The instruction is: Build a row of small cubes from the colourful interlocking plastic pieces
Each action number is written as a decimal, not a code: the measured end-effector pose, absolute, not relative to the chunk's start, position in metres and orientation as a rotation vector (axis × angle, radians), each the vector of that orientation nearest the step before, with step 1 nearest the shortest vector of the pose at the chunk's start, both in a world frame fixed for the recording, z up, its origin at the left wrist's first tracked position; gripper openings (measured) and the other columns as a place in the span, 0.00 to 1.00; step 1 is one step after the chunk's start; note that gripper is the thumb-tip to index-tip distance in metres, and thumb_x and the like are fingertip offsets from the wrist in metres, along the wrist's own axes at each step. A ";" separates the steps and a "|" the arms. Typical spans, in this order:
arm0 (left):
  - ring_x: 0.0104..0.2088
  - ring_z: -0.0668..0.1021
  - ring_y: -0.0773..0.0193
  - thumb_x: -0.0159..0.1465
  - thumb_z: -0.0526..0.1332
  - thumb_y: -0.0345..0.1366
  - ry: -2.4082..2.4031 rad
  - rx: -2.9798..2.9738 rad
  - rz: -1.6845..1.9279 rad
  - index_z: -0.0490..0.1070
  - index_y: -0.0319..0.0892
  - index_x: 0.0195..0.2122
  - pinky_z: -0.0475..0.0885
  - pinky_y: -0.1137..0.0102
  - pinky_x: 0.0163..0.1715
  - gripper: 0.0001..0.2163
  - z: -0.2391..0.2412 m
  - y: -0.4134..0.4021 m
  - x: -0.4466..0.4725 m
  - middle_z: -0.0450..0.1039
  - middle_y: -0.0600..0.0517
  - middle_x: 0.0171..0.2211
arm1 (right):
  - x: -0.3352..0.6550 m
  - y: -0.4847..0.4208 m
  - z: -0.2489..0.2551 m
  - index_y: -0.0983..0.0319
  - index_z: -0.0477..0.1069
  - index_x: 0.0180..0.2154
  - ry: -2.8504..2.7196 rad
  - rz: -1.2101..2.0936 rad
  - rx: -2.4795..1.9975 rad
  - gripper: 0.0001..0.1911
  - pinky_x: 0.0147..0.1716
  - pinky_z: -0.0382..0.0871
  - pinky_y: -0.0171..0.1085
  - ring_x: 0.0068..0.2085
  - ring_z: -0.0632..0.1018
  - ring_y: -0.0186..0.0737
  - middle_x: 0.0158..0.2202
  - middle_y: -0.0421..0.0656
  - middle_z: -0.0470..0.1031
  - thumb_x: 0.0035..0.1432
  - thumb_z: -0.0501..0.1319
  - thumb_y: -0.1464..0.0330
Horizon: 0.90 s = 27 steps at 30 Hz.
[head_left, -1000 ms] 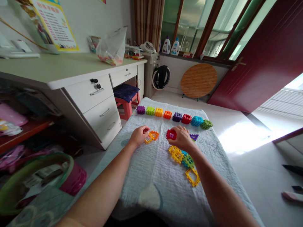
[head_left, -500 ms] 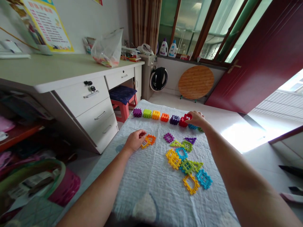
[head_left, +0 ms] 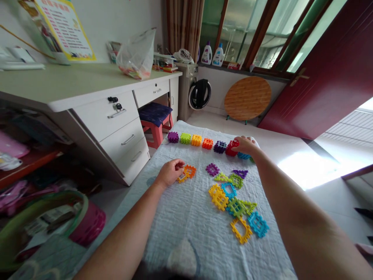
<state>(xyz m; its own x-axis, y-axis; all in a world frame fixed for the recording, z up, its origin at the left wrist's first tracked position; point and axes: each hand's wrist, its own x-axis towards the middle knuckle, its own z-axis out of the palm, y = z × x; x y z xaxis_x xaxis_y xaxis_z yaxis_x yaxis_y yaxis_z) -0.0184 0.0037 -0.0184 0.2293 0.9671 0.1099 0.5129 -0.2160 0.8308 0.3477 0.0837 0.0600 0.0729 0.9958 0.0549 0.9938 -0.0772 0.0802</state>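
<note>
A row of plastic cubes lies at the far end of a pale quilted cloth [head_left: 186, 210]: purple [head_left: 173, 137], green [head_left: 185, 138], yellow [head_left: 196, 140], orange [head_left: 207, 143], dark purple [head_left: 219, 146] and red [head_left: 232, 148]. My right hand [head_left: 246, 145] is closed on the red cube, covering the blue and green cubes beyond it. My left hand [head_left: 171, 172] rests curled on the cloth, fingertips on flat orange tiles [head_left: 187, 172]. Loose flat tiles [head_left: 233, 200] in several colours lie between my arms.
A white desk with drawers [head_left: 116, 116] stands to the left, a red stool [head_left: 155, 121] under it. A plastic bag [head_left: 136, 54] sits on the desk. A round wooden tabletop [head_left: 247, 98] leans on the far wall. A pink and green basket [head_left: 72, 221] is at lower left.
My right hand carried a red cube from the middle of the cloth to the far row and now holds it among the cubes there. My left hand stayed on the orange tiles.
</note>
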 end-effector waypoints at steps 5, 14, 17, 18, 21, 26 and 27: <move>0.34 0.77 0.65 0.51 0.58 0.27 1.351 1.861 0.821 0.75 0.40 0.39 0.73 0.72 0.37 0.14 -0.014 0.001 -0.018 0.77 0.51 0.36 | 0.322 0.052 0.069 0.60 0.67 0.57 2.300 0.219 2.409 0.31 0.51 0.57 0.51 0.54 0.64 0.58 0.55 0.52 0.67 0.51 0.63 0.58; 0.32 0.76 0.66 0.50 0.59 0.26 1.377 1.794 0.875 0.75 0.40 0.40 0.73 0.73 0.34 0.15 -0.006 -0.002 -0.020 0.77 0.51 0.36 | 0.185 -0.023 0.047 0.60 0.70 0.51 2.871 -0.326 1.604 0.22 0.48 0.61 0.44 0.51 0.68 0.48 0.52 0.47 0.71 0.54 0.63 0.63; 0.33 0.77 0.67 0.52 0.56 0.24 1.429 1.783 0.979 0.74 0.39 0.39 0.73 0.73 0.38 0.15 -0.006 0.001 -0.022 0.78 0.50 0.36 | 0.158 -0.032 0.035 0.60 0.72 0.49 2.787 -0.234 1.607 0.19 0.47 0.61 0.44 0.50 0.68 0.49 0.51 0.48 0.72 0.56 0.63 0.63; 0.33 0.77 0.67 0.52 0.55 0.24 1.459 1.780 1.005 0.74 0.39 0.39 0.73 0.73 0.38 0.15 -0.007 0.002 -0.023 0.78 0.50 0.36 | 0.154 -0.033 0.031 0.59 0.72 0.48 2.760 -0.204 1.624 0.17 0.46 0.61 0.44 0.50 0.69 0.49 0.50 0.48 0.72 0.57 0.62 0.63; 0.32 0.78 0.67 0.52 0.56 0.24 1.508 1.775 1.028 0.75 0.39 0.38 0.73 0.72 0.39 0.14 -0.009 0.005 -0.023 0.78 0.50 0.35 | 0.152 -0.034 0.026 0.59 0.74 0.44 2.735 -0.158 1.649 0.11 0.45 0.61 0.42 0.48 0.70 0.46 0.47 0.47 0.73 0.59 0.60 0.66; 0.32 0.77 0.66 0.54 0.57 0.26 1.448 1.844 0.959 0.75 0.39 0.38 0.73 0.72 0.38 0.12 -0.012 0.005 -0.020 0.78 0.50 0.35 | 0.163 -0.034 0.028 0.61 0.75 0.40 2.821 -0.207 1.609 0.11 0.45 0.62 0.38 0.43 0.73 0.42 0.42 0.46 0.76 0.56 0.58 0.73; 0.32 0.77 0.66 0.54 0.58 0.27 1.437 1.860 0.939 0.75 0.39 0.38 0.72 0.72 0.38 0.11 -0.012 0.004 -0.019 0.78 0.50 0.35 | 0.166 -0.035 0.029 0.61 0.75 0.39 2.841 -0.222 1.629 0.11 0.45 0.62 0.37 0.43 0.74 0.41 0.41 0.45 0.77 0.55 0.57 0.74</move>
